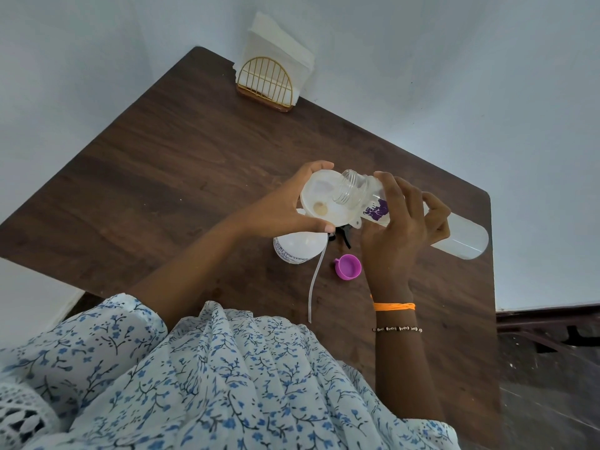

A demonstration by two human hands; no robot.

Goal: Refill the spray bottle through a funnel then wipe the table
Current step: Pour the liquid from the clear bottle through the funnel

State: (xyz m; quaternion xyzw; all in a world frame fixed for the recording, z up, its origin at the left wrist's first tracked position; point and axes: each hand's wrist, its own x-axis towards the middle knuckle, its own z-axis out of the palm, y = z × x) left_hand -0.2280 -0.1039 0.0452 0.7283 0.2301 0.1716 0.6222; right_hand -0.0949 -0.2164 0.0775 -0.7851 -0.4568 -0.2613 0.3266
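Observation:
A white spray bottle [297, 248] stands on the dark wooden table [162, 164] with a white funnel [321, 199] in its neck. My left hand [285, 206] grips the funnel's rim. My right hand [399, 222] holds a clear refill bottle [461, 237] with a purple label, tipped on its side with its open mouth over the funnel. The spray head [344, 233], black, lies behind the bottle, mostly hidden, and its long white dip tube [315, 280] trails toward me. A purple cap [348, 267] lies on the table beside my right wrist.
A gold wire holder with white paper napkins [272, 76] stands at the table's far corner against the pale wall. The table's right edge [492, 254] is close to the refill bottle's base. My floral sleeve covers the near edge.

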